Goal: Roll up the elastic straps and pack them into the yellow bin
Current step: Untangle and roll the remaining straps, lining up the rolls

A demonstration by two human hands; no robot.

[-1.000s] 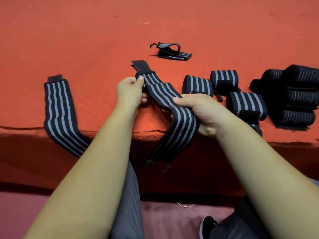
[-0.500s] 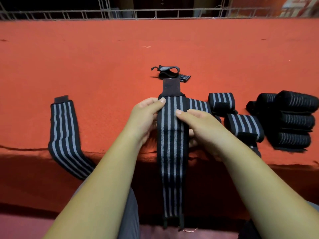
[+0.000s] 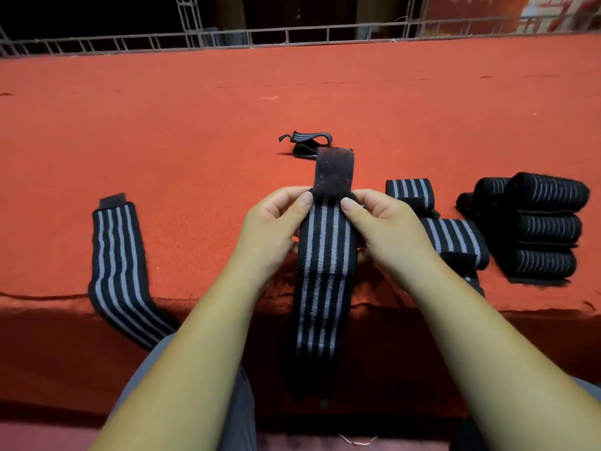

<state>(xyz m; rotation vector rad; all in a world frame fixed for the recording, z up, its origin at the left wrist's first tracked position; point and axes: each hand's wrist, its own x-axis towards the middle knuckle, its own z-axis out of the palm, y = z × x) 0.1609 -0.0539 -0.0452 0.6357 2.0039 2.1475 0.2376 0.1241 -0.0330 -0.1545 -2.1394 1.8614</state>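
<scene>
Above the red worktop (image 3: 195, 131), the elastic strap (image 3: 322, 245) is pinched by the left hand (image 3: 271, 224) and right hand (image 3: 385, 224); a slack first turn would likely be sprung undone.

arms (image 3: 182, 369): bare, no sleeves | trousers (image 3: 240, 402): grey | short fingernails

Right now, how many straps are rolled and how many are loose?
Rolled straps: 7 in view, the rearmost dark one uncertain
Loose straps: 3
Total: 10
</scene>
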